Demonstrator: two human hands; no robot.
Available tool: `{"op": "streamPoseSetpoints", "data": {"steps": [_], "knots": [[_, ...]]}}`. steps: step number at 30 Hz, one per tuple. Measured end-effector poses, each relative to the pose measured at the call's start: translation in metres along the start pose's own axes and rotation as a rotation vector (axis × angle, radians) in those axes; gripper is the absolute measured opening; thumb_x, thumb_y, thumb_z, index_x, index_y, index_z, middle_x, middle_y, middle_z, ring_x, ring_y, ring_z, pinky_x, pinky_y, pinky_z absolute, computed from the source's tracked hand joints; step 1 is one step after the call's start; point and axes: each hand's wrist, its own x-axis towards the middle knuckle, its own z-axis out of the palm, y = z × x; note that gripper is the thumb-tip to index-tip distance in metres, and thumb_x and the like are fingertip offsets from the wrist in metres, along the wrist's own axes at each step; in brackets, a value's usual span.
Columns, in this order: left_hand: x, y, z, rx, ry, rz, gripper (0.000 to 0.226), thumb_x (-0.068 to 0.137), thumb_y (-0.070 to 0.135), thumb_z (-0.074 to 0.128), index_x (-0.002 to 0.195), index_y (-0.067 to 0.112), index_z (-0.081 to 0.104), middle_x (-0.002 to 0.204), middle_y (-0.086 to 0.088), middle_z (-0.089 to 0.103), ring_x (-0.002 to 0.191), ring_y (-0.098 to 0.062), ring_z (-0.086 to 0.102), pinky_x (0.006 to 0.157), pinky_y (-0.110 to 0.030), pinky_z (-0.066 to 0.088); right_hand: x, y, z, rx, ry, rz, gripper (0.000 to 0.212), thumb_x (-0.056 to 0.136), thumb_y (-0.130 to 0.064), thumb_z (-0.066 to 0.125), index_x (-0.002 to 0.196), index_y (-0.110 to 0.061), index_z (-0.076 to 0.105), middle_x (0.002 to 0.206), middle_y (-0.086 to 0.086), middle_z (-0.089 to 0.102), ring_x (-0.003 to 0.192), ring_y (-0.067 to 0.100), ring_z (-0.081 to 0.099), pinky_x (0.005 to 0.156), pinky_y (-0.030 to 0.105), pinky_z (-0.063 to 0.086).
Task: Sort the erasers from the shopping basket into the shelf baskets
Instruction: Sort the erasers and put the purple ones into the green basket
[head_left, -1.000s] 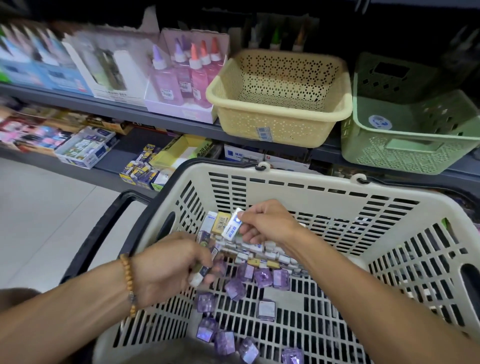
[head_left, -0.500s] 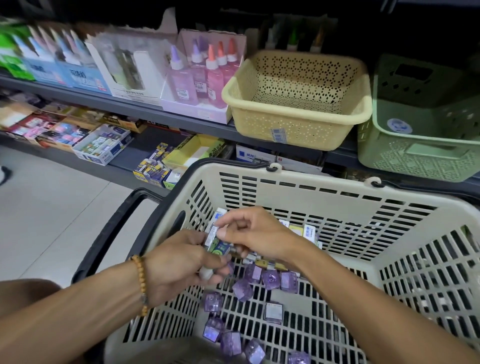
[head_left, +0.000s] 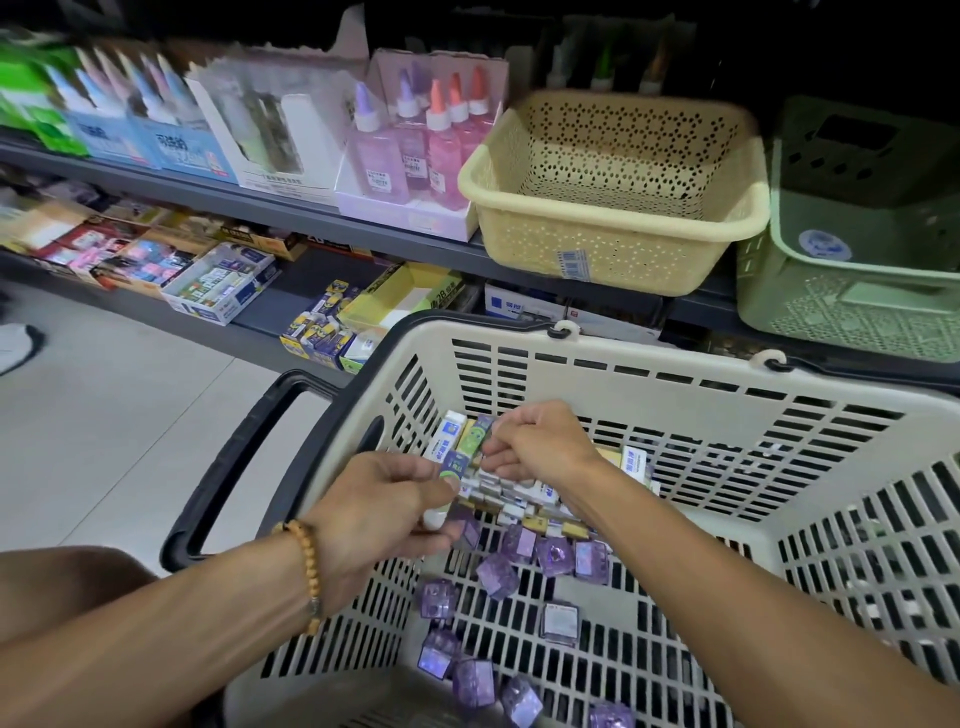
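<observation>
A cream slotted shopping basket (head_left: 675, 374) fills the lower frame. On its floor lie several purple cube erasers (head_left: 498, 574) and a heap of small white and yellow boxed erasers (head_left: 524, 493). My left hand (head_left: 384, 509) is shut on a bunch of long sleeved erasers (head_left: 451, 447) that stick up from its fingers. My right hand (head_left: 540, 447) pinches the top of that bunch, a green-sleeved eraser (head_left: 480, 431). On the shelf above stand an empty yellow perforated basket (head_left: 613, 208) and a green basket (head_left: 852, 291) to its right.
A black handle (head_left: 228, 467) juts from the shopping basket's left side. Boxes of pink glue bottles (head_left: 415, 150) and other stationery fill the shelf left of the yellow basket. A lower shelf holds small boxed goods (head_left: 223, 286). Tiled floor lies at the left.
My right hand carried a boxed eraser over to my left hand and now pinches the bunch held there. The view shifted so the shelf baskets sit further right.
</observation>
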Motion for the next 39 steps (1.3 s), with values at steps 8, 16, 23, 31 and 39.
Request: {"op": "streamPoseSetpoints", "data": {"steps": [8, 16, 23, 31, 39], "knots": [[0.013, -0.002, 0.011, 0.122, -0.075, 0.033, 0.005, 0.088, 0.009, 0.068, 0.092, 0.007, 0.07, 0.083, -0.01, 0.071, 0.073, -0.021, 0.07, 0.061, -0.024, 0.053, -0.038, -0.007, -0.013, -0.111, -0.194, -0.152, 0.007, 0.091, -0.03, 0.068, 0.091, -0.023, 0.071, 0.067, -0.004, 0.069, 0.056, 0.006, 0.062, 0.054, 0.016, 0.049], [0.016, -0.005, 0.017, 0.201, -0.006, 0.184, 0.008, 0.092, 0.009, 0.061, 0.098, 0.013, 0.066, 0.093, -0.01, 0.069, 0.068, -0.014, 0.069, 0.061, -0.023, 0.056, -0.039, -0.003, -0.022, -0.016, -0.113, -0.057, 0.017, 0.096, -0.02, 0.062, 0.092, -0.005, 0.069, 0.069, 0.005, 0.066, 0.051, 0.012, 0.058, 0.048, 0.02, 0.048], [0.002, -0.007, 0.014, 0.257, 0.086, 0.245, 0.012, 0.096, 0.02, 0.057, 0.098, 0.032, 0.059, 0.094, 0.007, 0.065, 0.08, -0.017, 0.061, 0.085, -0.052, 0.054, -0.012, 0.0, -0.012, -0.046, 0.094, 0.012, 0.019, 0.098, -0.003, 0.051, 0.085, -0.006, 0.063, 0.077, 0.012, 0.07, 0.057, 0.016, 0.067, 0.053, 0.023, 0.054], [-0.002, -0.015, 0.021, 0.435, -0.034, 0.293, 0.013, 0.098, 0.024, 0.053, 0.107, 0.032, 0.054, 0.102, 0.007, 0.061, 0.088, -0.018, 0.065, 0.055, -0.008, 0.047, -0.04, 0.007, -0.044, -0.129, 0.078, -0.028, 0.015, 0.098, -0.013, 0.053, 0.093, -0.019, 0.066, 0.092, 0.004, 0.071, 0.068, 0.012, 0.072, 0.06, 0.022, 0.058], [0.024, -0.044, 0.048, 1.252, -0.209, 0.198, 0.058, 0.085, 0.051, 0.061, 0.133, 0.028, 0.038, 0.131, -0.006, 0.049, 0.105, -0.025, 0.058, 0.09, -0.036, 0.05, -0.111, 0.054, -0.12, -0.595, 0.193, 0.127, 0.018, 0.096, -0.014, 0.055, 0.092, -0.005, 0.07, 0.083, 0.0, 0.069, 0.073, 0.015, 0.063, 0.072, 0.032, 0.053]]}}
